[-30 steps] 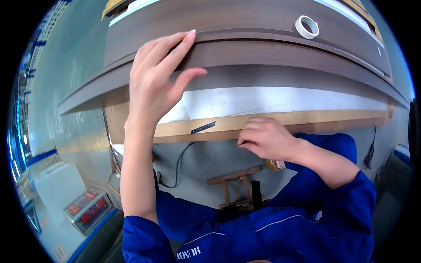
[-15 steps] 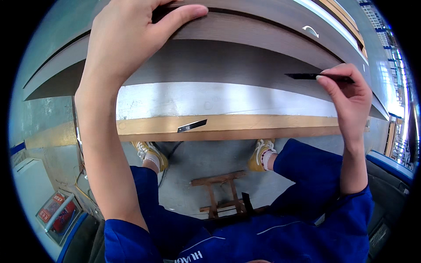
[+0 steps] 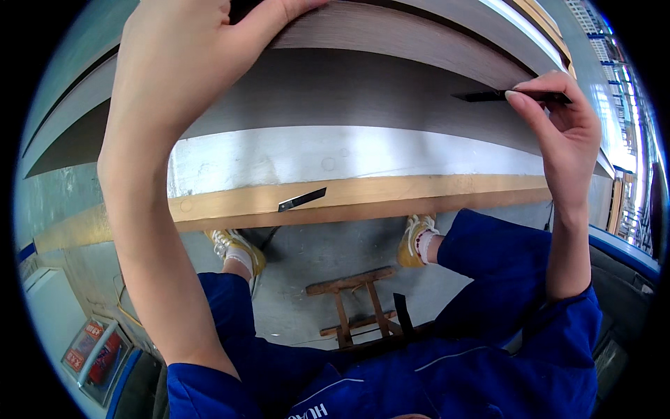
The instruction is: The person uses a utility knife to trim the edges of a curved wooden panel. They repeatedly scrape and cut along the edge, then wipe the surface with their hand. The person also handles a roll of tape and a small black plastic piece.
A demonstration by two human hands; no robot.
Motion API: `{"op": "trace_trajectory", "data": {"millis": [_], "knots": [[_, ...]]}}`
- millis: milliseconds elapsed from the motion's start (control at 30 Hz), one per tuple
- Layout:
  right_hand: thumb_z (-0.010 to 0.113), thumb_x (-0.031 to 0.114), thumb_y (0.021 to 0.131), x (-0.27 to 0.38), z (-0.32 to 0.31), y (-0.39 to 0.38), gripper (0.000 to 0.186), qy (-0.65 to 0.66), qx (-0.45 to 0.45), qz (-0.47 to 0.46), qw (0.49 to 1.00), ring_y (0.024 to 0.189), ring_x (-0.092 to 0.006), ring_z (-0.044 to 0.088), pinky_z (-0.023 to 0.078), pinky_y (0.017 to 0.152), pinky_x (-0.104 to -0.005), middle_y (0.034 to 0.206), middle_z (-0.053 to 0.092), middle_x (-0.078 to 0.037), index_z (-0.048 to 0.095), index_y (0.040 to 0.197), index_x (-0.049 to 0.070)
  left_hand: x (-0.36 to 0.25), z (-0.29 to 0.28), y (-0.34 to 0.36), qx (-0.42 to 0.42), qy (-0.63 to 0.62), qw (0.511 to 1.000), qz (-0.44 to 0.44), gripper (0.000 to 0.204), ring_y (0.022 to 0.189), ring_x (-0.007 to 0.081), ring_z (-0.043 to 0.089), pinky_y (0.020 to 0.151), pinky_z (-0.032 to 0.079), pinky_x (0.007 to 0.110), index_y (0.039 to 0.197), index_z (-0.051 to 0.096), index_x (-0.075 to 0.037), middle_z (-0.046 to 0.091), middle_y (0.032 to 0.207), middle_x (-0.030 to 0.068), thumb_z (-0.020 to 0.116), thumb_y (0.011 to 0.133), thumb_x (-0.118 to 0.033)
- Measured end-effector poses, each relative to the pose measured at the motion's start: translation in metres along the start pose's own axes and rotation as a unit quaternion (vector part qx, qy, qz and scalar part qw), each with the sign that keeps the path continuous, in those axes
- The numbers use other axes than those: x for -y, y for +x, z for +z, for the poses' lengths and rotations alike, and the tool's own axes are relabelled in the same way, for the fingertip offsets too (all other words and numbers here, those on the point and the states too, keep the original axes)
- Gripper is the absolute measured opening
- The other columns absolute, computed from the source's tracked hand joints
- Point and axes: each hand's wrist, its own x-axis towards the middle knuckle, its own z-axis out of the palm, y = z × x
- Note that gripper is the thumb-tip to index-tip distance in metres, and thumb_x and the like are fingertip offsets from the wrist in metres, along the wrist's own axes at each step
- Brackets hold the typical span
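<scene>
My left hand [image 3: 171, 66] rests over the upper edge of a long grey wood-grain board [image 3: 391, 28], its thumb laid along the edge. The fingertips on the far side are out of sight. At the right, my right hand [image 3: 562, 122] pinches a thin black blade [image 3: 478, 96] between thumb and fingers. The blade's pointed end faces left, just in front of the board's lower grey face [image 3: 349, 84]. A second loose blade [image 3: 303, 199], dark with a shiny end, lies on the tan wooden ledge [image 3: 433, 187] closer to me.
A white surface strip [image 3: 363, 150] runs between the board and the ledge. Below stands a small wooden stool-like frame [image 3: 356, 300] between my feet. A case with red contents [image 3: 94, 353] is at the lower left. More long boards [image 3: 516, 24] lie beyond.
The view has shifted a little. My right hand and its blade sit higher against the board, while my left hand stays on the board's edge. The loose blade has stayed on the ledge.
</scene>
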Motion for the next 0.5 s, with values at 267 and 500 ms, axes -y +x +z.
{"op": "trace_trajectory", "data": {"millis": [267, 500], "knots": [[0.072, 0.005, 0.087, 0.008, 0.007, 0.008, 0.013, 0.000, 0.025, -0.021, 0.999, 0.085, -0.0107, 0.063, 0.051, 0.080, -0.0219, 0.090, 0.065, -0.004, 0.068, 0.099, 0.005, -0.001, 0.002, 0.002, 0.002, 0.015, 1.000, -0.008, 0.020, 0.051, 0.0173, 0.055, 0.051, 0.043, 0.028, 0.077, 0.067, 0.003, 0.060, 0.059, 0.0103, 0.073, 0.084, -0.015], [0.072, 0.007, 0.087, 0.017, 0.014, 0.013, 0.012, -0.004, 0.026, -0.016, 1.000, 0.083, -0.0103, 0.064, 0.052, 0.079, -0.0214, 0.090, 0.066, -0.004, 0.069, 0.099, 0.006, 0.001, 0.001, 0.002, 0.008, -0.001, 1.000, 0.002, 0.022, 0.051, 0.0177, 0.055, 0.050, 0.042, 0.028, 0.076, 0.066, 0.003, 0.059, 0.058, 0.0106, 0.072, 0.085, -0.016]]}}
